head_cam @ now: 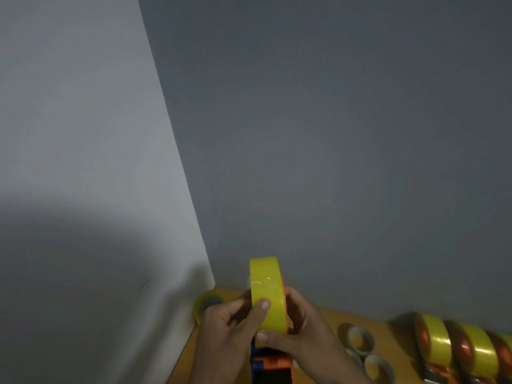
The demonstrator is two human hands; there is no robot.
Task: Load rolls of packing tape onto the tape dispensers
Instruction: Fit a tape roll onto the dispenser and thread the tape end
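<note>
Here, roll: a yellow roll of tape (267, 293) stands on edge between the two hands, its broad outer band facing the onlooker.
Weight: light to middling, I judge; a full roll, thick with tape, and two hands carry it with no sign of strain.
Stiffness: the wound body looks firm, so it should not give under the fingers.
Surface: glossy, with small glints on the band; likely slick on the smooth side and sticky wherever a loose end lifts.
Where to hold: by the two flat sides or across the band, away from the hollow middle, which has to stay free for the hub.
Left hand (232, 325): thumb pressed on the band low down, fingers curled against the left flat side; it holds the roll.
Right hand (302, 325): wrapped round the right side, thumb under the lower edge; it also holds the roll.
Dispenser (273, 364): orange and blue, directly below the grip, partly hidden by the hands; an orange edge shows just right of the roll, so the roll looks seated or nearly so, though I cannot tell which.
Other loaded rolls (454, 347): well right of the grip, in a row.
Empty cores (358, 339): between the grip and that row.
Spare roll (207, 303): just left of the left hand, against the wall.
</note>
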